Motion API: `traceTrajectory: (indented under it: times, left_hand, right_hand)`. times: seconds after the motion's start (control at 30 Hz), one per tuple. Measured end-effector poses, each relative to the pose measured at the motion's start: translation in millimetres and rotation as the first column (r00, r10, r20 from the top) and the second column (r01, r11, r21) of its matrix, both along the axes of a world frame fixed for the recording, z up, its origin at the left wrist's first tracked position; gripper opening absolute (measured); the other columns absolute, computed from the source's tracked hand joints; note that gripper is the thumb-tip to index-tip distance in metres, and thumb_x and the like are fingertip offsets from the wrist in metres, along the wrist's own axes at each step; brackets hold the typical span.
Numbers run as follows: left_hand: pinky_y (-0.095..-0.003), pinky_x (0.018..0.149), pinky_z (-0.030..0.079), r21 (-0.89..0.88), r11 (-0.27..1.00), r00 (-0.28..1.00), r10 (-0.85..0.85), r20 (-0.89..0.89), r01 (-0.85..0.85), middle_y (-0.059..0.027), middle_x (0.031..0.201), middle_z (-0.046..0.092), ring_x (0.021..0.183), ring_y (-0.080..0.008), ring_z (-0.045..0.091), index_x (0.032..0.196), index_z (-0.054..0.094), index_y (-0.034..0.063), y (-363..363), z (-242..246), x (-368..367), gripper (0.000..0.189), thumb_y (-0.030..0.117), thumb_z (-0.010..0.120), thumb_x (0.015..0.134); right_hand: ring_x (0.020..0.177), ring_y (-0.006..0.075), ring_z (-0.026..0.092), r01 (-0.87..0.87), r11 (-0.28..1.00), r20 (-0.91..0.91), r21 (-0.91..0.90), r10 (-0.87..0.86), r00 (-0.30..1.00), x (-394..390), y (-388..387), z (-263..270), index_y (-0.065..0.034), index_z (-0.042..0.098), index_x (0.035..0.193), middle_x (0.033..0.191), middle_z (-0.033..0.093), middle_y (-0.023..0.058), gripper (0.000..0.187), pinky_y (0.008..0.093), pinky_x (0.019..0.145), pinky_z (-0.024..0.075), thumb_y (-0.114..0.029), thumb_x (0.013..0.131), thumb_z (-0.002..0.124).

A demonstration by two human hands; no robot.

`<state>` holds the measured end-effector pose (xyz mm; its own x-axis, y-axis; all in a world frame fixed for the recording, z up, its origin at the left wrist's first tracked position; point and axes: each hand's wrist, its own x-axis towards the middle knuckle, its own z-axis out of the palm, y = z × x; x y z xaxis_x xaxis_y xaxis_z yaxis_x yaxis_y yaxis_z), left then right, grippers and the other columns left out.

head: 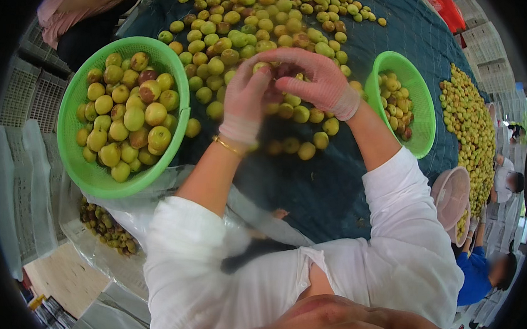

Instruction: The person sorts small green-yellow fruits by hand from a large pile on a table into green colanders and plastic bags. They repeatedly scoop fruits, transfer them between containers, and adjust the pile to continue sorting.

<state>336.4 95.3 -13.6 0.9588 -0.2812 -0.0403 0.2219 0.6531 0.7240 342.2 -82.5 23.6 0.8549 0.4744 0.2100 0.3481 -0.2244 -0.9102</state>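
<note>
Both my hands wear thin pinkish-white gloves and meet over a pile of green-yellow jujube-like fruits [215, 65] on a dark blue cloth [315, 189]. My left hand [249, 93], a gold bangle at its wrist, has its fingers curled, with a fruit showing by the fingertips; whether it is gripped cannot be told. My right hand [315, 78] arches over the same fruits, its thumb apart from the fingers; its fingertips are blurred. To the left stands a green plastic basket [183, 130] well filled with fruits. On the right a smaller green basket [425, 140] leans, partly filled with fruits.
A plastic-lined crate [73, 226] with darker fruits is below the left basket. A large heap of fruits [467, 133] and pink baskets [449, 194] lie at the right. Several people are near: an arm at the upper left, a person in blue [472, 275]. Stacked crates [487, 46] stand behind.
</note>
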Motion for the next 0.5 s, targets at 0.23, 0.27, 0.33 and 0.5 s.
traceTrajectory:
  times: [0.23, 0.27, 0.33, 0.5]
  left_hand:
    - [-0.0356, 0.063, 0.051, 0.782, 0.579, 0.523, -0.603, 0.602, -0.231, -0.008, 0.083, 0.064, 0.07, -0.0264, 0.063, 0.098, 0.063, 0.0112, -12.4, -4.8, -27.7, 0.015, 0.015, 0.061, 0.084]
    - [-0.0381, 0.066, 0.052, 0.82, 0.528, 0.498, -0.662, 0.561, -0.221, -0.0093, 0.085, 0.064, 0.075, -0.0295, 0.063, 0.098, 0.063, 0.0119, -13.5, -7.1, -29.1, 0.016, 0.017, 0.061, 0.083]
    - [-0.0431, 0.073, 0.052, 0.913, 0.373, 0.443, -0.799, 0.407, -0.167, -0.0118, 0.089, 0.064, 0.085, -0.0357, 0.062, 0.099, 0.063, 0.0134, -13.8, -10.9, -30.5, 0.02, 0.021, 0.062, 0.081]
    - [-0.044, 0.072, 0.053, 0.923, 0.324, 0.42, -0.823, 0.382, -0.205, -0.0126, 0.094, 0.063, 0.085, -0.0358, 0.063, 0.102, 0.062, 0.0123, -13.1, -14.1, -26.1, 0.025, 0.026, 0.063, 0.081]
  right_hand:
    - [0.131, 0.0351, 0.043, 0.769, 0.445, 0.612, -0.459, -0.469, 0.637, 39.0, -36.0, -68.8, -0.0136, 0.049, 0.137, 0.143, 0.046, 0.015, 0.067, 0.0448, 0.106, 0.039, -0.046, 0.082, 0.068]
    - [0.133, 0.0355, 0.04, 0.767, 0.489, 0.607, -0.416, -0.479, 0.634, 49.9, -37.8, -75.2, -0.0151, 0.047, 0.138, 0.146, 0.042, 0.0147, 0.07, 0.0453, 0.108, 0.037, -0.049, 0.081, 0.067]
    - [0.137, 0.0364, 0.033, 0.742, 0.509, 0.507, -0.437, -0.542, 0.67, 75.4, -35.8, -82.6, -0.0181, 0.044, 0.141, 0.152, 0.033, 0.0143, 0.076, 0.0463, 0.111, 0.0329, -0.056, 0.079, 0.065]
    - [0.138, 0.0348, 0.034, 0.746, 0.479, 0.472, -0.463, -0.578, 0.665, 143.7, -5.4, -84.3, -0.0261, 0.045, 0.141, 0.154, 0.029, 0.0128, 0.07, 0.0456, 0.109, 0.037, -0.057, 0.081, 0.062]
